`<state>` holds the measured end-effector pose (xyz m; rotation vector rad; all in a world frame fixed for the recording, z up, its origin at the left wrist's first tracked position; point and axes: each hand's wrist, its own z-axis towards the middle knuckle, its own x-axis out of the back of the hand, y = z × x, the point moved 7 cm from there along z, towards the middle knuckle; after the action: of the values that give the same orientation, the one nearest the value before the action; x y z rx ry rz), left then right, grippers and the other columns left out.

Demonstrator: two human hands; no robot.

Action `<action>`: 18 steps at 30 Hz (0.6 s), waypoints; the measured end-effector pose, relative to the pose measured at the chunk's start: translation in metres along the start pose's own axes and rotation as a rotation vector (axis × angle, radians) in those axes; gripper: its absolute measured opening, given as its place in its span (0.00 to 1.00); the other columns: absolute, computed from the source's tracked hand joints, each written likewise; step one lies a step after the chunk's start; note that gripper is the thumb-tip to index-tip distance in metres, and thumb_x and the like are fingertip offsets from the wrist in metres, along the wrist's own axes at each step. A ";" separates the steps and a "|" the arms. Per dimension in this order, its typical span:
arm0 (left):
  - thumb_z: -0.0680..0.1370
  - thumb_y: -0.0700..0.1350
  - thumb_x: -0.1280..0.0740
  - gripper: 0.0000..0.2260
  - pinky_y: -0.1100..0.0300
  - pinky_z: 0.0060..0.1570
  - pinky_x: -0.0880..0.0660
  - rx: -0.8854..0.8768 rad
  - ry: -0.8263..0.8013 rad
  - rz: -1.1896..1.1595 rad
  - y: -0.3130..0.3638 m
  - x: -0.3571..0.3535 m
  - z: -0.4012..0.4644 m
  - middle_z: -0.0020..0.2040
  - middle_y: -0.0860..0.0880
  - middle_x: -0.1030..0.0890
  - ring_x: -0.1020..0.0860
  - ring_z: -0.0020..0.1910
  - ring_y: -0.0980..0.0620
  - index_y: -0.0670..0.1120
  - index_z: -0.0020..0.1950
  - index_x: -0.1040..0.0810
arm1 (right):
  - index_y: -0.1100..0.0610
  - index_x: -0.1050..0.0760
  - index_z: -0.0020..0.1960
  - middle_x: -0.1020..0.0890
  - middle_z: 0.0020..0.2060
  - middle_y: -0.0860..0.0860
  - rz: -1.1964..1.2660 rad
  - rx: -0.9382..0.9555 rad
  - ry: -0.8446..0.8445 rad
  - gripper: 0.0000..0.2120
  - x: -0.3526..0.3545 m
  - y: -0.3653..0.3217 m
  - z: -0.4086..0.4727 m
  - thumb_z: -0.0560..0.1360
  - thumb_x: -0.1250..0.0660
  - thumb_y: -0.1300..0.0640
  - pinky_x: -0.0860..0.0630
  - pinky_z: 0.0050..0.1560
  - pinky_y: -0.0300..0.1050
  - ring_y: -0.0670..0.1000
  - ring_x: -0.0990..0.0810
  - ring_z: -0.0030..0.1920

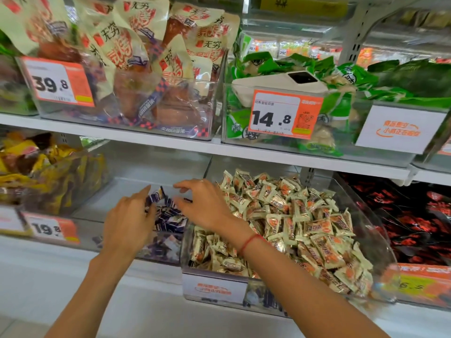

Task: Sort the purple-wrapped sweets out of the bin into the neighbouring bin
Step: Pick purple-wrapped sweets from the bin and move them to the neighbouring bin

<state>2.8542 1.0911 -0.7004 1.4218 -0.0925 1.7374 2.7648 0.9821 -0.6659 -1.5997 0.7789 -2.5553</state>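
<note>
Purple-wrapped sweets [170, 222] lie in a small heap in the clear left bin [131, 185] on the lower shelf. The neighbouring right bin [214, 287] is heaped with cream-and-orange wrapped sweets [292, 215]. Both my hands are over the left bin. My left hand [129, 223] is seen from the back and holds a few purple sweets [156, 196] against its palm side. My right hand [205, 206], with a red string at the wrist, hovers with loosely curved fingers spread just above the purple heap, right beside the wall between the two bins.
Left of the purple bin stands a bin of yellow packets [48, 174] with a price tag [48, 228]. A bin of black-and-red packets [410, 223] is at the right. The upper shelf [170, 145] overhangs closely, carrying snack bins and a white device [288, 81].
</note>
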 end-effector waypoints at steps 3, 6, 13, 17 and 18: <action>0.78 0.44 0.35 0.21 0.46 0.49 0.23 -0.054 -0.026 -0.010 0.001 -0.002 0.000 0.57 0.48 0.19 0.22 0.55 0.43 0.49 0.71 0.30 | 0.51 0.24 0.63 0.19 0.56 0.49 -0.002 0.054 0.120 0.14 0.024 0.007 -0.019 0.78 0.35 0.54 0.33 0.65 0.47 0.51 0.25 0.61; 0.78 0.43 0.34 0.18 0.48 0.50 0.24 -0.124 0.071 -0.105 0.023 0.015 -0.005 0.59 0.48 0.20 0.23 0.57 0.45 0.50 0.67 0.26 | 0.51 0.22 0.59 0.18 0.53 0.48 -0.160 0.058 0.302 0.12 0.057 0.042 -0.052 0.77 0.35 0.59 0.28 0.58 0.45 0.50 0.24 0.57; 0.79 0.43 0.38 0.14 0.73 0.51 0.36 -0.554 0.038 -0.249 0.135 0.008 -0.042 0.57 0.63 0.24 0.27 0.55 0.64 0.57 0.62 0.23 | 0.45 0.34 0.72 0.39 0.75 0.48 -0.694 -0.077 -0.229 0.27 0.050 0.143 -0.106 0.77 0.58 0.42 0.43 0.71 0.62 0.57 0.43 0.76; 0.80 0.37 0.40 0.19 0.62 0.56 0.27 -0.606 -0.074 -0.148 0.157 -0.032 -0.025 0.65 0.58 0.25 0.25 0.59 0.56 0.54 0.67 0.27 | 0.42 0.37 0.72 0.41 0.76 0.43 -0.584 -0.011 -0.342 0.29 0.055 0.140 -0.128 0.78 0.64 0.38 0.50 0.74 0.54 0.51 0.49 0.77; 0.79 0.35 0.40 0.21 0.59 0.59 0.27 -0.616 -0.128 -0.110 0.160 -0.044 -0.018 0.67 0.56 0.27 0.26 0.62 0.55 0.54 0.69 0.29 | 0.43 0.35 0.72 0.40 0.76 0.44 -0.578 0.012 -0.353 0.34 0.056 0.137 -0.134 0.77 0.68 0.35 0.50 0.73 0.54 0.50 0.48 0.77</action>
<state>2.7360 0.9767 -0.6727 1.0498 -0.5586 1.3607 2.5923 0.8995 -0.7237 -2.4710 0.2945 -2.4470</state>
